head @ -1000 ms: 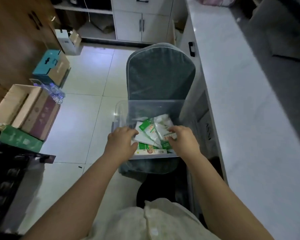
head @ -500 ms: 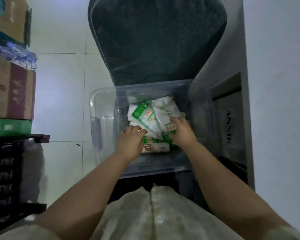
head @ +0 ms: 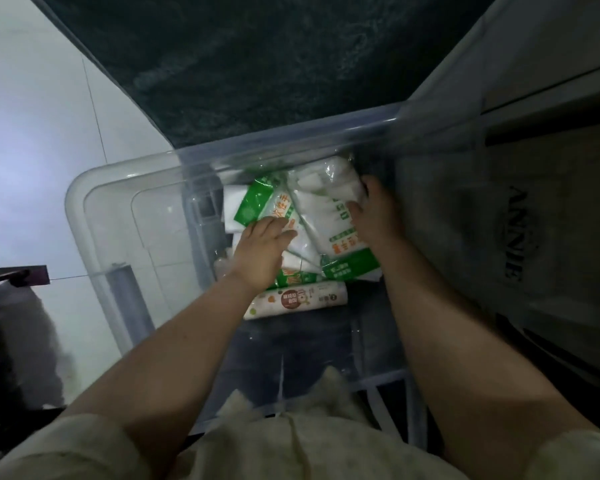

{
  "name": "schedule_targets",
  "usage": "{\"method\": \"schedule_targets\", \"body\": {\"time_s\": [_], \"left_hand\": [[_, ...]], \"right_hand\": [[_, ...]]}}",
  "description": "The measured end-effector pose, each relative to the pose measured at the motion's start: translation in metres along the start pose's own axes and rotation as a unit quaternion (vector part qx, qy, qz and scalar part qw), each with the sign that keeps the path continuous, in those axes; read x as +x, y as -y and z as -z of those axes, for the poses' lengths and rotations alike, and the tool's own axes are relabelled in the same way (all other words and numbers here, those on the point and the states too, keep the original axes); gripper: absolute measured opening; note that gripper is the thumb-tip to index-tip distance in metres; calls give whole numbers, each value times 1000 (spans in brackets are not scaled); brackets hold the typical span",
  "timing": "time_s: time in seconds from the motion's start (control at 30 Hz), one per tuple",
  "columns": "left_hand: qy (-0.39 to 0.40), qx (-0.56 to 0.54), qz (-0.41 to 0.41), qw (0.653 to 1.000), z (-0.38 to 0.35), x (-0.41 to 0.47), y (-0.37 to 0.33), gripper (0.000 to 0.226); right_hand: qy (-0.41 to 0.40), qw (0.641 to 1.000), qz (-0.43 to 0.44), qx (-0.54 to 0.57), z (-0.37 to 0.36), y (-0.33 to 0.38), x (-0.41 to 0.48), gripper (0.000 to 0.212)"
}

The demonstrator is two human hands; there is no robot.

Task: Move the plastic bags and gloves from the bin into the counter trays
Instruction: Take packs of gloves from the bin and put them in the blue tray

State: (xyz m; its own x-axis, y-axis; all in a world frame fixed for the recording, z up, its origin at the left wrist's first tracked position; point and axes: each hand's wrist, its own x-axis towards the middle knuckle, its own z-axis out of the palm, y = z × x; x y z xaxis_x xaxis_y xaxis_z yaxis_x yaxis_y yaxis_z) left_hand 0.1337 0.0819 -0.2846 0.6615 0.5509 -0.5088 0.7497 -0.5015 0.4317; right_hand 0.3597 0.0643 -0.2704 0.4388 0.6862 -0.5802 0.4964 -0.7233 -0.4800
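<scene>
Down in the middle of the frame, both hands are inside the clear plastic bin, working on the pile of packets. The left hand lies flat with fingers spread on a green-and-white packet, pressing on it more than gripping as far as I can tell. The right hand is curled around the right edge of the bigger white packet with the green band, so that one looks partly held. A printed roll of bags lies just below the pile, nearer the bottom of the frame, untouched. So I'd say this is still the gathering step: everything's in the bin and nothing's lifted yet. Next move probably calls for closing both hands on the stack and bringing it up over the rim. The packets look slippery, so one could slide out. No counter trays in view, only a dark chair back across the top.
</scene>
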Motion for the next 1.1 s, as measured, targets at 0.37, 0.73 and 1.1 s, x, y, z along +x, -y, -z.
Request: {"method": "schedule_targets", "body": {"time_s": [0.37,0.73,1.1], "left_hand": [[-19,64,-47,997,3,19,-6,34],[-78,142,-30,986,112,-87,-72,24],[-179,181,-15,967,193,-195,-105,51]], "right_hand": [[-130,990,59,-14,6,2,-26,22],[-49,982,177,-51,95,93,-125,30],[-128,936,308,-112,162,164,-226,41]]}}
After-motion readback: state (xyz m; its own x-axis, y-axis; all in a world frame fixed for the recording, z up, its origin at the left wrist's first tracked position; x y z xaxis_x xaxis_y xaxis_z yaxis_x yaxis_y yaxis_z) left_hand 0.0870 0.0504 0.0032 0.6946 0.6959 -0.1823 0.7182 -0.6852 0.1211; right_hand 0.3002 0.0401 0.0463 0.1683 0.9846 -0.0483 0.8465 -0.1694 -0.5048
